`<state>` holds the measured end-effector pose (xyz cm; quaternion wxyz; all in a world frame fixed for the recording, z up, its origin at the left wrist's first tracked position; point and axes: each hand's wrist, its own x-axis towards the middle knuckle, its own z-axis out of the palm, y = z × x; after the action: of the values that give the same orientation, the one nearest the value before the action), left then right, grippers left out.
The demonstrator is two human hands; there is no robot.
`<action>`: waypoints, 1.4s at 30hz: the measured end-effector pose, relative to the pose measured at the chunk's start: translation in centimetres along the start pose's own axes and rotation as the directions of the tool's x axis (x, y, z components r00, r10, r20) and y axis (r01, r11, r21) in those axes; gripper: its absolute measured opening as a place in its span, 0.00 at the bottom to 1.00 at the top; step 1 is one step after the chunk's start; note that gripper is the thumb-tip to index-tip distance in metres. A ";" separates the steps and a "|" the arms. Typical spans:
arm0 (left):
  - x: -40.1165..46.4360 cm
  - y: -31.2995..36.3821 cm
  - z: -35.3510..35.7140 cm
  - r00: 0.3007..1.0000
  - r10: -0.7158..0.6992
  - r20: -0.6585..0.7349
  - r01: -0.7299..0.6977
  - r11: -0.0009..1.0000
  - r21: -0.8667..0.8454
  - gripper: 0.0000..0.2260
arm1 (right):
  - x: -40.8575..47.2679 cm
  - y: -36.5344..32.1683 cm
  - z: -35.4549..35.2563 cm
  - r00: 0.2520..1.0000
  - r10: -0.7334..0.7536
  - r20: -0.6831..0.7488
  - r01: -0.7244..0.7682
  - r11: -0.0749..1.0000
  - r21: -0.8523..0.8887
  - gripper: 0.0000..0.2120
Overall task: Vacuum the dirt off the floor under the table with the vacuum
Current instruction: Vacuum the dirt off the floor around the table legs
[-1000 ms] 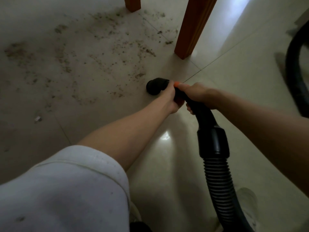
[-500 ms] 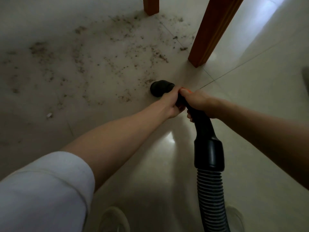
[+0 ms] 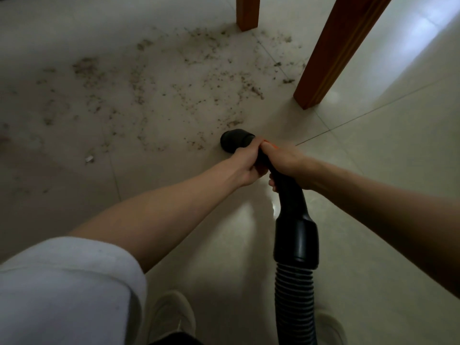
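A black vacuum hose [image 3: 295, 245] with a ribbed lower part runs up the middle to a round black nozzle [image 3: 235, 140] held low over the pale tiled floor. My left hand [image 3: 245, 164] grips the tube just behind the nozzle. My right hand [image 3: 283, 161] grips it right behind the left, and a bit of orange shows between them. Brown dirt [image 3: 174, 93] is scattered widely over the tiles ahead and to the left of the nozzle, under the table.
Two wooden table legs stand ahead: a near one [image 3: 331, 58] at right and a far one [image 3: 247, 12] at top centre. A small scrap of litter [image 3: 89, 158] lies at left. My light shoes [image 3: 171, 317] are at the bottom.
The view has shifted so the table legs and dirt sit further right and lower. Both hands keep their hold on the tube and the nozzle stays at the dirt's near edge.
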<state>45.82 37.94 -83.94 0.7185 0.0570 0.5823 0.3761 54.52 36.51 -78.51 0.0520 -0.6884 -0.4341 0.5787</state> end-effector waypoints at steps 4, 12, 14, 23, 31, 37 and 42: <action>0.1 0.2 1.7 0.999 0.028 0.024 -0.029 0.999 0.026 0.19 | 0.5 0.4 -1.2 0.996 0.006 -0.093 -0.005 1.000 0.015 0.20; 0.6 0.8 3.2 0.998 0.039 0.041 -0.042 0.997 0.068 0.17 | 1.4 0.4 -2.0 0.990 0.013 -0.138 -0.008 0.999 0.038 0.22; 0.6 0.7 2.4 0.998 0.042 0.043 -0.043 0.999 0.029 0.13 | 1.2 0.3 -1.6 0.995 0.004 -0.102 0.000 0.999 0.038 0.21; -0.3 0.6 -2.5 0.992 0.096 -0.076 -0.107 0.983 -0.152 0.09 | 0.6 -1.3 2.1 0.994 -0.053 0.091 0.054 0.998 -0.011 0.19; -0.6 1.0 -5.6 0.980 0.145 -0.138 -0.171 0.965 -0.199 0.09 | 1.1 -2.5 5.0 0.985 -0.069 0.158 0.077 0.996 -0.045 0.19; -0.7 1.5 -6.0 0.993 0.106 -0.044 -0.111 0.982 -0.152 0.12 | 1.0 -2.7 5.7 0.995 -0.084 0.046 0.089 0.991 -0.101 0.21; -0.9 1.5 -5.6 0.993 0.107 -0.041 -0.112 0.982 -0.150 0.12 | 0.9 -2.7 5.5 0.997 -0.082 0.014 0.083 0.987 -0.135 0.23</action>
<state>40.17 36.50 -84.22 0.6895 0.0277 0.5594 0.4592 48.41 36.40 -79.36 0.0268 -0.6693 -0.5008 0.5482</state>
